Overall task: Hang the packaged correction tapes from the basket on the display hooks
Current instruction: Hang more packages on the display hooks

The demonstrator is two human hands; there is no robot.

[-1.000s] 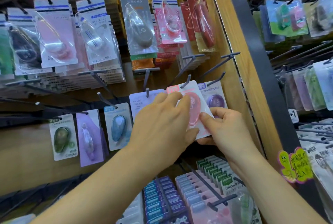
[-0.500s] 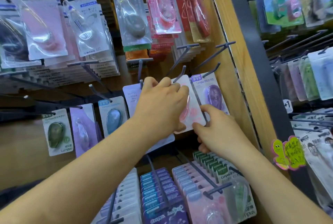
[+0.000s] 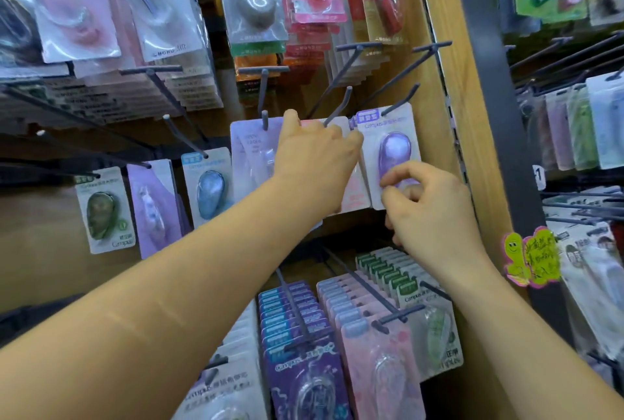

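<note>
One pink correction tape pack (image 3: 354,190) is up against a grey hook (image 3: 342,104), gripped at its top by the left hand (image 3: 314,163), while the right hand (image 3: 429,217) curls its fingers at the bottom of the purple pack (image 3: 393,153) beside it, and I cannot tell if it holds it.

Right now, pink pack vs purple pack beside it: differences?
The pink pack is mostly hidden under the left hand, which grips its top at a hook; the purple pack hangs in plain view. Its card is whitish, the pink pack's pink. Both share one row.
</note>
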